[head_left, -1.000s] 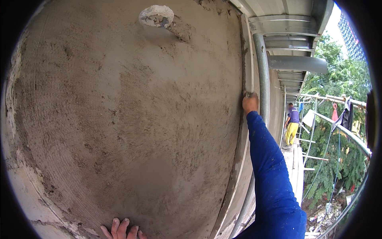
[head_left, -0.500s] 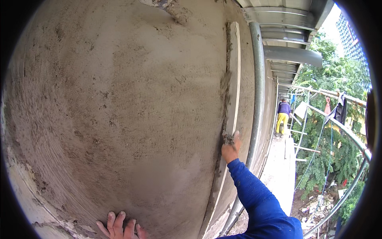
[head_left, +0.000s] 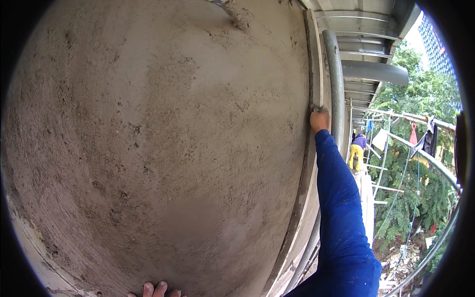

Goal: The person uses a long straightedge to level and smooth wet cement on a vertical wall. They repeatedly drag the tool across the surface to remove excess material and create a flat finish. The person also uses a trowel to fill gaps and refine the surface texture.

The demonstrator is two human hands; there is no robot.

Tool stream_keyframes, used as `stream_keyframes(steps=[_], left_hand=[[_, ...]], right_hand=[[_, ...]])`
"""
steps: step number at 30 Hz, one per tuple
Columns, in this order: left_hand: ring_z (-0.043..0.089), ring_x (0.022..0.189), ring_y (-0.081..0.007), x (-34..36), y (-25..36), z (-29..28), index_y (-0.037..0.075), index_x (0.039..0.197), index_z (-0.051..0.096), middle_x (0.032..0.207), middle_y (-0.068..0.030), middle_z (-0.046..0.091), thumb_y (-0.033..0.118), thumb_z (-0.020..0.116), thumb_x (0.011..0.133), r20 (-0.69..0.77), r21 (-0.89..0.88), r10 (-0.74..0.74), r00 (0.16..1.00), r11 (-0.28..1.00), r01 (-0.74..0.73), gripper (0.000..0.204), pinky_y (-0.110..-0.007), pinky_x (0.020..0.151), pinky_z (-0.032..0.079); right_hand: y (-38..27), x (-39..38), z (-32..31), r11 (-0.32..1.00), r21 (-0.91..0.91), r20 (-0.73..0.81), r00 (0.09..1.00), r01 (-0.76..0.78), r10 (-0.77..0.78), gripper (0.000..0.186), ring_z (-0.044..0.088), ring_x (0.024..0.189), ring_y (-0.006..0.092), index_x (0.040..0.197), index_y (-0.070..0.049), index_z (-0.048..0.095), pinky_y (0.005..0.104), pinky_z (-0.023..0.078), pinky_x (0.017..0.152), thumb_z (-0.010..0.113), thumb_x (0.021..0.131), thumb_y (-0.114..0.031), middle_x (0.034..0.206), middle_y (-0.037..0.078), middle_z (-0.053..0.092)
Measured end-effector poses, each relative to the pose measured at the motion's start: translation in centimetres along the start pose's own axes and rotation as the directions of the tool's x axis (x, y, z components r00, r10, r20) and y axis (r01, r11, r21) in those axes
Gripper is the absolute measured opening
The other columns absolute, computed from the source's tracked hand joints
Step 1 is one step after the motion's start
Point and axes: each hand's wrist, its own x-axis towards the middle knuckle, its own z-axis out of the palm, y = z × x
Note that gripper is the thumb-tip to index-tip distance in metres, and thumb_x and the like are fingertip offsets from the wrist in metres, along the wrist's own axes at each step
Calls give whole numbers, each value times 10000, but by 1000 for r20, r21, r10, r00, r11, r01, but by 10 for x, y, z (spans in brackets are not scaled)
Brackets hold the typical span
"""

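A plastered grey-brown wall [head_left: 163, 123] fills most of the view, with rough, pitted patches. My right hand [head_left: 319, 120], in a long blue sleeve, grips a long straight board [head_left: 313, 54] standing roughly upright against the plaster, with some mortar at the grip. Only the fingertips of my left hand [head_left: 156, 291] show at the lower edge, apart and resting on the wall; the rest of that hand is out of frame.
A metal pipe [head_left: 337, 79] runs upright beside the board beneath corrugated roofing [head_left: 358, 17], with another grey pipe [head_left: 376, 72] jutting sideways. A co-worker [head_left: 357, 151] in yellow trousers bends on the walkway. Scaffold rails [head_left: 440, 168], hanging cloths and trees lie right, debris below.
Since half a second ago my right hand and the board have shifted up and rightward in view. My left fingers sit lower in the frame. The co-worker bends further over.
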Motion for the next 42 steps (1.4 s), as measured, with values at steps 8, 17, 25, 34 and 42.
stream_keyframes(steps=[8,17,25,34,42], left_hand=[[582,1380,-384,6,2,-7,174,984,780,1293,-102,735,341,724,900,31,-53,-3,1000,999,4,195,-640,1283,53],[583,1378,-370,4,2,-7,175,1064,767,1351,-96,710,338,707,894,95,8,-80,992,997,80,243,-675,1261,81],[570,1388,-377,3,1,-9,166,1047,763,1340,-98,707,303,729,876,81,62,-51,995,997,46,222,-697,1249,114],[586,1365,-383,4,0,10,168,1030,771,1307,-92,719,323,732,885,-11,-15,-5,1000,1000,5,215,-675,1267,102],[580,1378,-379,2,-5,-5,175,1020,768,1306,-116,720,322,715,910,20,-55,5,1000,998,-4,191,-636,1287,50]], right_hand=[[-5,-189,-51,991,127,83,995,48,-59,331,739,960,472,1210,59,658,499,556,808,631,902,-57,935,308,739],[-14,-330,-92,967,230,109,985,106,-134,286,636,854,572,1016,47,516,523,508,715,729,918,-116,842,318,648],[-15,-91,-3,987,160,-24,1000,15,-12,415,680,981,549,1066,96,635,564,542,847,736,957,-291,983,361,700],[11,108,2,979,181,51,993,96,-107,372,694,1098,517,1147,53,677,536,553,910,712,948,-259,1088,344,723],[-99,-104,-43,977,167,19,990,133,-138,333,693,1008,541,1093,61,621,538,547,839,726,950,-222,964,371,704]])
